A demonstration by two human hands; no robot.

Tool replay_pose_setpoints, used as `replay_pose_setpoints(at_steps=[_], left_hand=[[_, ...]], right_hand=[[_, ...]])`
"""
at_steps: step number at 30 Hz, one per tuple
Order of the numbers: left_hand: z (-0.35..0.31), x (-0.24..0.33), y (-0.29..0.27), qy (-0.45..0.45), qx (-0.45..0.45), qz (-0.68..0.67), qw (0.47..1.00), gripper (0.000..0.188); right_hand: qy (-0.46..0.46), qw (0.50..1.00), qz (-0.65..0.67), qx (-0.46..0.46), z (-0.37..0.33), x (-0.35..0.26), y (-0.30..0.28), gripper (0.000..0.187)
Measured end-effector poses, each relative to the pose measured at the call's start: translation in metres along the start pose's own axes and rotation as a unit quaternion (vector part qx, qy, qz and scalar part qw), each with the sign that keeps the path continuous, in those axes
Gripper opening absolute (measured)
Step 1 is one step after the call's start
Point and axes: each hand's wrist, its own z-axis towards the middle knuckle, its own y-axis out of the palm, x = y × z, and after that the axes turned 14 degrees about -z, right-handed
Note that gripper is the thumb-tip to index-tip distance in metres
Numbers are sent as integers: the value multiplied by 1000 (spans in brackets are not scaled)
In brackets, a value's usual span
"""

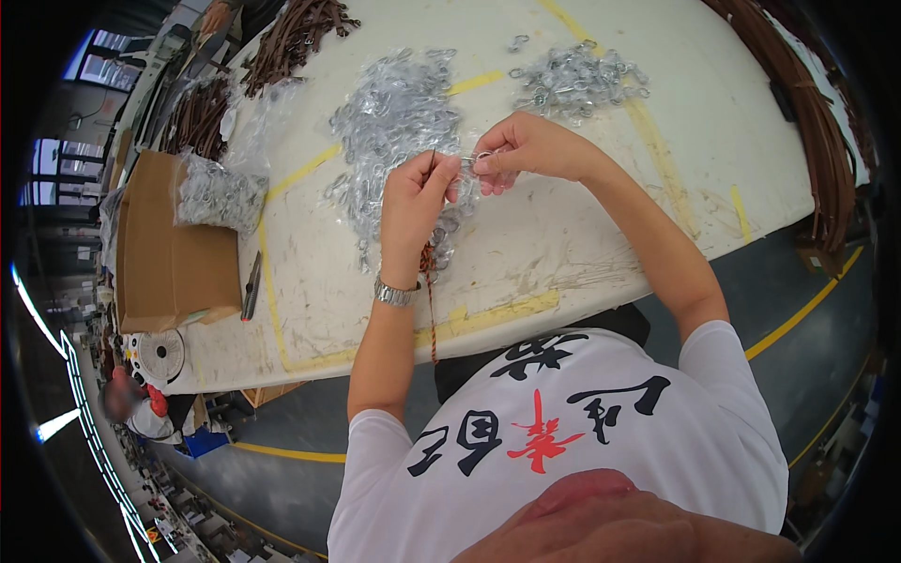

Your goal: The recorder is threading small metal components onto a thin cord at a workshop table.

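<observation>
Spread across the middle of a worktable (582, 253), a large heap of packets (394, 113), with a smaller heap (577, 80) off to the right. Above the large heap's near right part, left hand (419, 192) and right hand (537, 150), fingertips close together, a fitting (481, 156) between. From the heap's near end to the table's near edge, a cord (433, 310). At left, a box (178, 272), with a filled bag (221, 192) at its far right corner and a knife (251, 286) just right of it. Behind, strap bundles (296, 42); along the right edge, more straps (807, 122).
</observation>
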Motion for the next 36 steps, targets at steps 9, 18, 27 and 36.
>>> replay_pose_setpoints(at_steps=[9, 18, 27, 36], left_hand=[[-6, 3, 5, 90, -6, 153, 984, 30], [-3, 0, 11, 210, 23, 155, 965, 8], [2, -3, -4, 40, 62, -104, 992, 17], [-9, 2, 30, 65, 27, -116, 991, 28]], right_hand=[[33, 995, 72, -65, 0, 0, 0, 24], [58, 989, 97, -92, 6, 10, 13, 26], [24, 992, 120, 13, 9, 10, 10, 31], [3, 952, 283, 119, 13, 7, 33, 32]])
